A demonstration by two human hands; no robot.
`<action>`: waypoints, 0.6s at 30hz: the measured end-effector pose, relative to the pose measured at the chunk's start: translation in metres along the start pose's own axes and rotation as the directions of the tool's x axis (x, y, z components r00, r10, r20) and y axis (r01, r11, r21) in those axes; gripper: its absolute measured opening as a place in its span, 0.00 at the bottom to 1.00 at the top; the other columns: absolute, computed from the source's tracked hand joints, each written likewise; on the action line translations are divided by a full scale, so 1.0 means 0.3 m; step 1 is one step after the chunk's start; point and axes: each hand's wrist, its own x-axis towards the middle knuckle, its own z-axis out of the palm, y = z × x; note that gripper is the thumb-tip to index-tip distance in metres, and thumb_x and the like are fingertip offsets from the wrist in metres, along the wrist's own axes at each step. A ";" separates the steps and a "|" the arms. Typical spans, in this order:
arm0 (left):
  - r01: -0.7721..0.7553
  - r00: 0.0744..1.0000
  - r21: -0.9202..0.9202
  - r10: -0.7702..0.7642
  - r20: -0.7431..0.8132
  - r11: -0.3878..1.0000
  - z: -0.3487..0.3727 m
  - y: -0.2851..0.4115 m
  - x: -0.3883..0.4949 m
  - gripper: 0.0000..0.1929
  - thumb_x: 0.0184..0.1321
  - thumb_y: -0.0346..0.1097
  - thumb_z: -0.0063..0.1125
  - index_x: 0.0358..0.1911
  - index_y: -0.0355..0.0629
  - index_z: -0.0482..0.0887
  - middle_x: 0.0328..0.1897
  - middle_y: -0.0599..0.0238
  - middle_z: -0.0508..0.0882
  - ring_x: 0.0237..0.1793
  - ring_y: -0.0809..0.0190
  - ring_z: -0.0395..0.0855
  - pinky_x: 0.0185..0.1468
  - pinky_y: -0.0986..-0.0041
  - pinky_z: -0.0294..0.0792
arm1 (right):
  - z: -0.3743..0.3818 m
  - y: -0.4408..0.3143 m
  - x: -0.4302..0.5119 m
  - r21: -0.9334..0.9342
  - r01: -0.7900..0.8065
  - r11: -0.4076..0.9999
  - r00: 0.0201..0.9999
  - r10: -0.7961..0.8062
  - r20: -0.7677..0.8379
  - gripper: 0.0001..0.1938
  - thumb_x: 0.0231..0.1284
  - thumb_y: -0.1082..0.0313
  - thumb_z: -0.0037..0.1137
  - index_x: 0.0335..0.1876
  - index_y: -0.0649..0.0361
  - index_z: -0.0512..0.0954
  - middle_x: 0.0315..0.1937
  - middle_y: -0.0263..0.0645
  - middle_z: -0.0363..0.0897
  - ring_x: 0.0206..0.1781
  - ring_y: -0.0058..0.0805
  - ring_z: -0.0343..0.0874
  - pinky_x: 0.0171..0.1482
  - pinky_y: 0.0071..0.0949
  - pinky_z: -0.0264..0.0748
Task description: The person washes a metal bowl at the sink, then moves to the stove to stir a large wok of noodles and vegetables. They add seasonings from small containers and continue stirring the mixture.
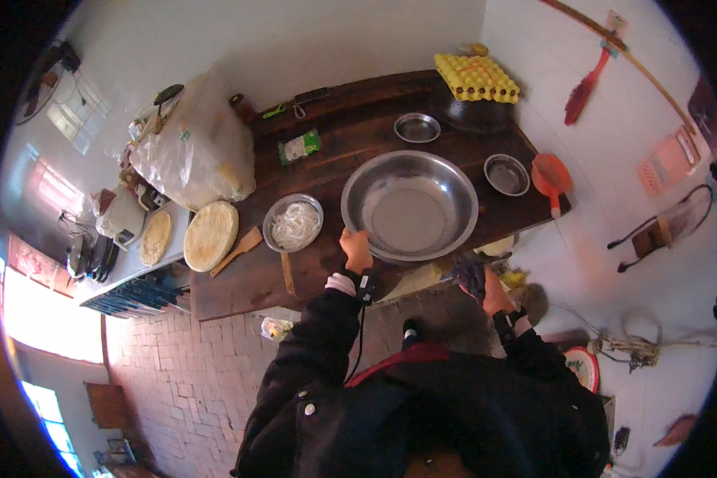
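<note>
A wide stainless steel basin [409,218] stands at the front edge of a dark wooden table [233,296]. My left hand [357,250] grips its near left rim. Off the table's front edge, my right hand [495,291] holds a dark, crumpled cloth [471,275]. To the left of the basin sits a metal bowl [293,223] of white strips, perhaps noodles. Two small metal bowls are nearby, one behind the basin [417,128] and one to its right [506,175]. An orange plastic ladle [552,175] lies at the right edge.
A round flatbread or board [211,236] and a wooden spatula [239,251] lie left, before a big plastic bag [197,149]. At the back are a green-white packet [299,147] and yellow egg trays [477,77] on a dark pot. A white wall rises at the right.
</note>
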 end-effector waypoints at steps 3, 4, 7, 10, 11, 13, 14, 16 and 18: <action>0.067 0.996 -0.038 -0.065 0.058 0.997 0.010 -0.047 0.030 0.18 0.43 0.21 0.56 0.43 0.33 0.82 0.39 0.63 0.86 0.37 0.63 0.81 0.43 0.72 0.71 | -0.007 -0.064 0.132 -0.041 -0.009 0.999 0.998 0.006 -0.062 0.20 0.70 0.53 0.45 0.58 0.57 0.74 0.52 0.40 0.80 0.51 0.34 0.80 0.52 0.37 0.78; 0.019 0.999 0.075 -0.021 0.036 0.997 0.006 -0.053 0.028 0.18 0.45 0.24 0.59 0.44 0.33 0.80 0.40 0.61 0.86 0.38 0.61 0.81 0.44 0.69 0.71 | -0.008 -0.082 0.169 -0.052 -0.019 0.998 0.997 0.015 -0.079 0.19 0.71 0.53 0.45 0.59 0.55 0.74 0.53 0.39 0.79 0.52 0.34 0.79 0.53 0.37 0.78; 0.054 0.997 0.503 -0.022 -0.069 0.862 -0.018 -0.058 0.005 0.24 0.46 0.35 0.68 0.46 0.35 0.71 0.42 0.55 0.82 0.42 0.53 0.81 0.45 0.63 0.72 | -0.009 -0.119 0.259 -0.124 -0.043 0.991 0.991 0.027 -0.129 0.21 0.70 0.50 0.45 0.60 0.54 0.73 0.54 0.38 0.79 0.53 0.34 0.78 0.54 0.38 0.77; 0.150 0.985 0.713 -0.044 -0.165 0.685 -0.041 -0.038 -0.009 0.38 0.42 0.48 0.77 0.49 0.40 0.62 0.45 0.52 0.73 0.49 0.44 0.77 0.47 0.57 0.74 | -0.013 -0.147 0.310 -0.175 -0.055 0.983 0.994 0.037 -0.106 0.27 0.69 0.42 0.43 0.60 0.58 0.72 0.53 0.41 0.79 0.52 0.39 0.80 0.51 0.42 0.80; 0.377 0.918 0.504 -0.387 -0.090 0.777 -0.053 -0.024 -0.001 0.38 0.45 0.46 0.74 0.55 0.40 0.63 0.51 0.51 0.73 0.51 0.48 0.77 0.44 0.54 0.77 | -0.008 -0.151 0.328 -0.131 -0.073 0.989 0.994 0.063 -0.084 0.27 0.69 0.42 0.42 0.60 0.57 0.73 0.53 0.40 0.79 0.51 0.39 0.80 0.50 0.43 0.80; 0.573 0.752 0.258 -0.624 0.210 0.778 -0.065 0.000 0.014 0.24 0.51 0.42 0.70 0.47 0.34 0.78 0.43 0.54 0.84 0.39 0.52 0.83 0.40 0.64 0.80 | -0.006 -0.171 0.340 -0.451 0.038 0.892 0.997 -0.065 -0.044 0.25 0.70 0.44 0.43 0.61 0.56 0.72 0.53 0.38 0.79 0.50 0.37 0.79 0.49 0.41 0.79; 0.558 0.732 0.344 -0.643 0.225 0.755 -0.062 0.011 0.028 0.21 0.52 0.40 0.67 0.48 0.37 0.80 0.40 0.58 0.85 0.35 0.55 0.83 0.33 0.65 0.76 | -0.005 -0.181 0.340 -0.409 0.071 0.910 0.997 -0.077 0.002 0.24 0.70 0.46 0.44 0.61 0.54 0.72 0.54 0.37 0.78 0.51 0.35 0.78 0.49 0.38 0.79; 0.547 0.696 0.523 -0.702 0.150 0.654 -0.070 0.026 0.054 0.20 0.52 0.38 0.64 0.48 0.38 0.81 0.36 0.60 0.86 0.32 0.57 0.83 0.30 0.67 0.74 | 0.011 -0.192 0.355 -0.264 -0.148 0.953 0.965 0.080 -0.250 0.27 0.71 0.45 0.42 0.64 0.59 0.71 0.59 0.39 0.76 0.53 0.36 0.79 0.48 0.37 0.79; 0.445 0.752 0.455 -0.598 0.277 0.771 -0.077 0.026 0.075 0.19 0.50 0.35 0.64 0.46 0.37 0.81 0.30 0.62 0.85 0.28 0.59 0.82 0.30 0.68 0.72 | 0.026 -0.194 0.370 -0.264 -0.036 0.964 0.975 -0.024 -0.221 0.23 0.70 0.46 0.44 0.59 0.54 0.74 0.50 0.37 0.80 0.46 0.34 0.81 0.44 0.37 0.80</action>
